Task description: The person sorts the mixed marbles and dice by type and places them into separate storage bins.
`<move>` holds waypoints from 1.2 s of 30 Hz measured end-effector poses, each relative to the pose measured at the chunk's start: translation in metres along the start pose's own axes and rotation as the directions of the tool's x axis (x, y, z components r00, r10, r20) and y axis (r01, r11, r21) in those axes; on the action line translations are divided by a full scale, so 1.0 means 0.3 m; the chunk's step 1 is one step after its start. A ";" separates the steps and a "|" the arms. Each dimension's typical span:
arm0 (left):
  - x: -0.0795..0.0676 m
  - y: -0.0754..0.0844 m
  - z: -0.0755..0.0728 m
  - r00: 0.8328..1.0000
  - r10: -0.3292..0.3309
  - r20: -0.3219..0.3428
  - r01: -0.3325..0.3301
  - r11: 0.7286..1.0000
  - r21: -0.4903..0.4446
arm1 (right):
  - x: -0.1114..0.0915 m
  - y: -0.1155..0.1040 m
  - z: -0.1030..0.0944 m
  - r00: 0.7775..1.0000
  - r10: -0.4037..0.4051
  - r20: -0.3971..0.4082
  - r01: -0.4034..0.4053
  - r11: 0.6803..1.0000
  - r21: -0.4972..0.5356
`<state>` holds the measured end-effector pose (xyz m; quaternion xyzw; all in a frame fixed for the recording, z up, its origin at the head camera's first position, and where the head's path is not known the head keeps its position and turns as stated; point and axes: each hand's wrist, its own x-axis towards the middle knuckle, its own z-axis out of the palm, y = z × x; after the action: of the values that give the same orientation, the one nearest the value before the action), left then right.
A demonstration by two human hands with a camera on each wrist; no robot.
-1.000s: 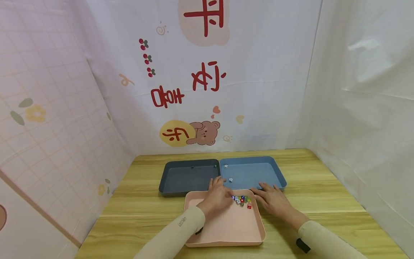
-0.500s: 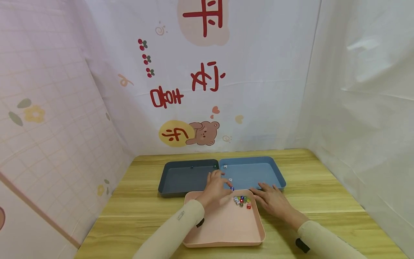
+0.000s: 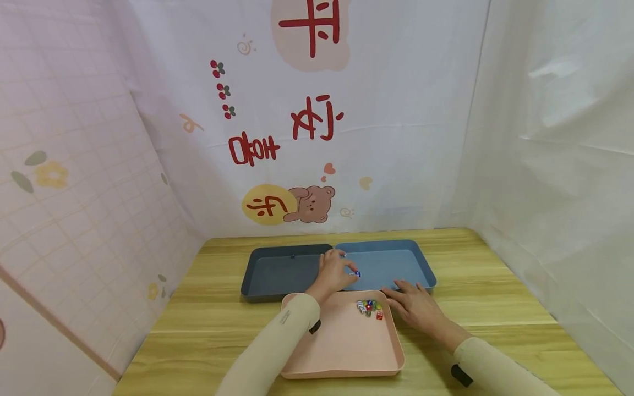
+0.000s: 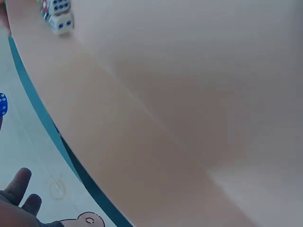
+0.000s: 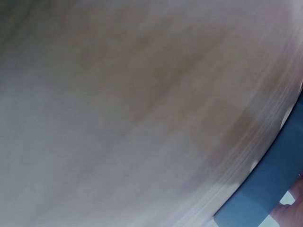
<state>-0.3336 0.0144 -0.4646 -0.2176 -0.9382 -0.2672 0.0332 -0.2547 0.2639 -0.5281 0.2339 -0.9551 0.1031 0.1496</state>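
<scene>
My left hand (image 3: 334, 272) pinches a blue die (image 3: 358, 274) between thumb and finger, over the left part of the light blue tray (image 3: 391, 264). In the left wrist view the blue die (image 4: 3, 104) with white pips shows at the left edge, near some fingertips (image 4: 21, 182). My right hand (image 3: 418, 308) rests with fingers spread by the right far corner of the pink tray (image 3: 346, 352), near the blue tray's front edge. A small cluster of dice and marbles (image 3: 369, 307) lies in the pink tray's far right corner, with a red die (image 3: 380, 315) at its near side.
A dark grey tray (image 3: 277, 275) stands left of the blue one, with a small dark piece (image 3: 293, 255) at its far wall. A white die (image 3: 343, 254) is partly visible behind the left fingers. All stand on a wood-grain table (image 3: 198, 324) below a printed curtain (image 3: 396, 137).
My left hand has taken the blue die from the cluster in the pink tray and carried it up and forward over the blue tray. The right hand has stayed in place.
</scene>
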 end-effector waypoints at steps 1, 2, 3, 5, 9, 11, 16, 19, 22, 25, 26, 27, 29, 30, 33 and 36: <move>0.009 0.001 0.002 1.000 -0.007 -0.001 0.007 1.000 0.001 | 0.001 0.000 0.001 1.000 0.004 0.002 -0.004 1.000 0.003; 0.018 0.002 0.004 1.000 -0.015 -0.003 0.015 1.000 -0.001 | 0.001 0.001 0.001 1.000 0.006 0.004 -0.006 1.000 0.002; 0.028 0.002 0.005 1.000 -0.025 -0.002 0.025 1.000 -0.001 | 0.001 0.001 0.002 1.000 0.009 0.007 -0.009 1.000 0.006; 0.045 0.003 0.007 0.999 -0.044 -0.002 0.044 0.999 -0.022 | 0.001 0.003 0.002 1.000 0.013 0.009 -0.013 1.000 0.009; 0.082 -0.003 0.010 0.997 -0.077 -0.004 0.077 0.996 -0.038 | 0.001 0.003 0.000 1.000 0.015 0.015 -0.015 1.000 0.010; 0.101 -0.007 0.014 0.997 -0.082 -0.011 0.081 0.996 -0.036 | 0.000 0.005 -0.001 1.000 0.020 0.016 -0.020 1.000 0.012; 0.132 -0.025 0.028 0.997 -0.070 -0.044 0.069 0.997 -0.028 | -0.003 0.008 -0.004 1.000 0.025 0.008 -0.025 0.999 0.019; 0.141 -0.036 0.035 0.995 -0.079 -0.064 0.077 0.997 -0.030 | -0.002 0.008 -0.002 1.000 0.016 0.005 -0.017 0.999 0.028; 0.151 -0.043 0.046 0.993 -0.092 -0.074 0.090 0.995 -0.030 | 0.000 0.006 0.001 1.000 0.013 0.005 -0.013 1.000 0.026; 0.159 -0.046 0.061 0.992 -0.104 -0.073 0.101 0.994 -0.040 | -0.001 0.003 0.002 1.000 0.021 0.005 -0.021 0.999 0.029; 0.161 -0.047 0.068 0.991 -0.109 -0.071 0.106 0.993 -0.042 | -0.002 0.002 0.002 1.000 0.023 0.006 -0.023 0.999 0.029; 0.164 -0.047 0.074 0.991 -0.115 -0.070 0.112 0.993 -0.048 | -0.003 0.001 0.003 1.000 0.025 0.006 -0.025 0.999 0.028; 0.168 -0.046 0.087 0.989 -0.131 -0.069 0.127 0.990 -0.060 | -0.005 -0.002 0.003 1.000 0.030 0.007 -0.030 0.999 0.035; 0.171 -0.046 0.092 0.988 -0.139 -0.070 0.135 0.989 -0.061 | -0.006 -0.003 0.003 0.999 0.032 0.007 -0.033 0.999 0.041; 0.179 -0.042 0.104 0.984 -0.163 -0.074 0.159 0.986 -0.057 | -0.006 -0.003 0.005 0.999 0.036 0.011 -0.036 0.999 0.037; 0.187 -0.038 0.109 0.982 -0.172 -0.074 0.169 0.985 -0.042 | -0.004 0.000 0.006 0.999 0.039 0.010 -0.039 0.999 0.033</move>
<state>-0.3873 0.0444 -0.4881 -0.1265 -0.9464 -0.2940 0.0429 -0.2542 0.2638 -0.5302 0.2181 -0.9584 0.1208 0.1389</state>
